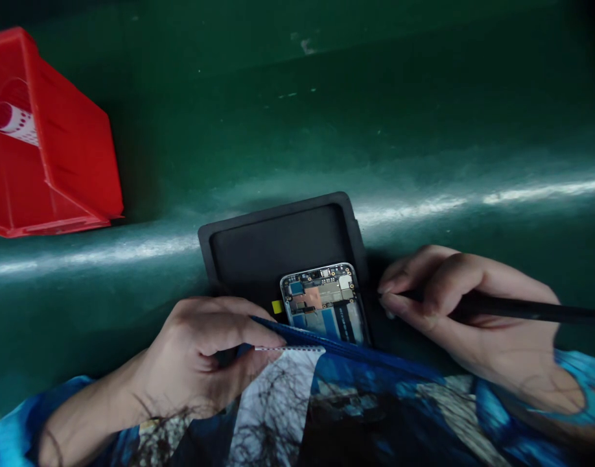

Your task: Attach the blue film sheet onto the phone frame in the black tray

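In the head view, low centre of the frame, we see an opened smartphone with bare circuit board and blue parts (324,303) lying in a matte black rectangular foam tray (258,246) on the smooth dark green bench (424,130). Our left hand (205,350) rests curled at the tray's lower left edge, fingers clenched loosely. Our right hand (472,311) pinches a thin black rod-shaped tool (521,310) just right of the phone. A glossy red plastic bin (59,149) sits upper left.
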Tool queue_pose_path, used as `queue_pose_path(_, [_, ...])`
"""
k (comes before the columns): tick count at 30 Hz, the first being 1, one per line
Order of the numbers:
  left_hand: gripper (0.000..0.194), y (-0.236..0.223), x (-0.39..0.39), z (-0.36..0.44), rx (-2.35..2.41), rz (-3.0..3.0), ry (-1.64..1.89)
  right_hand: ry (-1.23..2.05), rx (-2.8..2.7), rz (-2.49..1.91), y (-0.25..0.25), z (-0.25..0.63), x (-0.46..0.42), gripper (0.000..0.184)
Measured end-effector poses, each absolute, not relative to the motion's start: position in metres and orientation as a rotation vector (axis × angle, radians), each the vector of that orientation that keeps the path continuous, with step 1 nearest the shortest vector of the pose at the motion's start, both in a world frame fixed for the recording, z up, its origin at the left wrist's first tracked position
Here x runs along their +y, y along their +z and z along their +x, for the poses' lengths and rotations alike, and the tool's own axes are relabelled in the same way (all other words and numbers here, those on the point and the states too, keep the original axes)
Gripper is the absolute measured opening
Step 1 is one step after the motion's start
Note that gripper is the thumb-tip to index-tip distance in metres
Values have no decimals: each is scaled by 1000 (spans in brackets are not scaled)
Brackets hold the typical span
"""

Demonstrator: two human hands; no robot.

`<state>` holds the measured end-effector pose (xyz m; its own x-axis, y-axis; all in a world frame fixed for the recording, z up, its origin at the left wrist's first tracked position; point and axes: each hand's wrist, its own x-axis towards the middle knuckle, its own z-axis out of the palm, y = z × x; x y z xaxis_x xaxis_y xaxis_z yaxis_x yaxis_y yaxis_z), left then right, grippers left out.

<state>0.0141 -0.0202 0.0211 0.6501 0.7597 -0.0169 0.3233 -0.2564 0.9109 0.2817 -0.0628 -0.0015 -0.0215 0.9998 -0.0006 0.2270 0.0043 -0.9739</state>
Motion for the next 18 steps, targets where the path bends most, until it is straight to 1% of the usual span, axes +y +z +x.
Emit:
queue_pose_path(4, [7,21,-19,15,848,1859,523,1100,-1393,-1370,-2,281,-62,26])
queue_pose_path(9, [7,17,-19,13,795,1831,562,1045,-1484,-1277,-1,281,-61,28])
queue_pose_path(18, [6,18,-18,13,787,1834,548,1048,-1479,-1304,0,281,-62,29])
